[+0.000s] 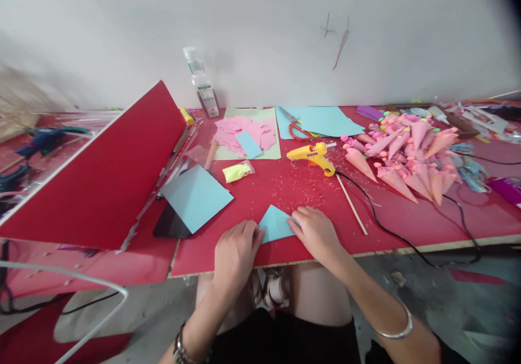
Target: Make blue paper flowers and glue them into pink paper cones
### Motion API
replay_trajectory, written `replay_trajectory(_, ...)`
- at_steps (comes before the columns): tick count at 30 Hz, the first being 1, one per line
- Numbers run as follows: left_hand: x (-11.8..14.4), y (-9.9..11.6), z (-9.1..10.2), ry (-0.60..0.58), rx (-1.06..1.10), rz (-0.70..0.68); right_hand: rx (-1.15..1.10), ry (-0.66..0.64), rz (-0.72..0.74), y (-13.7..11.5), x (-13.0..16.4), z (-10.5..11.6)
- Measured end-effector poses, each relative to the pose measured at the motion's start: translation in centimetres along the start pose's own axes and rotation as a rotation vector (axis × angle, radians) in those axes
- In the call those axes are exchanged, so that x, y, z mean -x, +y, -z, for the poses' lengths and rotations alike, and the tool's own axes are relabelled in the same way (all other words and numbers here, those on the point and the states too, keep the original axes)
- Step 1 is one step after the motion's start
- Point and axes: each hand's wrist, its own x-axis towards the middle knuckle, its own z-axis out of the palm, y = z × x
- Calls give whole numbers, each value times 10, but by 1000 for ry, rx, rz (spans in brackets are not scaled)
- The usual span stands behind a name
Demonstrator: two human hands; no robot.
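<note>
Against a bare white wall, on a red work table [285, 190], a small light-blue paper triangle [275, 224] lies flat between both hands — left hand [235, 251] pinching its left corner, right hand [315, 231] pressing fingers on its right edge, apex pointing away.

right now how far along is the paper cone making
Done: a big pile of finished pink cones lies at the right of the red table. In hand: the left hand and right hand press a small light blue paper piece flat near the table's front edge; it is not yet rolled. Left: another blue sheet, cut pink pieces, and the glue gun lying untouched.
</note>
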Motion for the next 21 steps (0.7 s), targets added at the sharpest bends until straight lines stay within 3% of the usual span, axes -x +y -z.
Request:
replay_trajectory(13, -2, -4, -2, -39, -82, -63, 47, -24, -60, -5, -4, 2)
replay_trajectory(21, -14, -25, 2, -33, -161, -279, 75, -6, -67, -8, -3, 1)
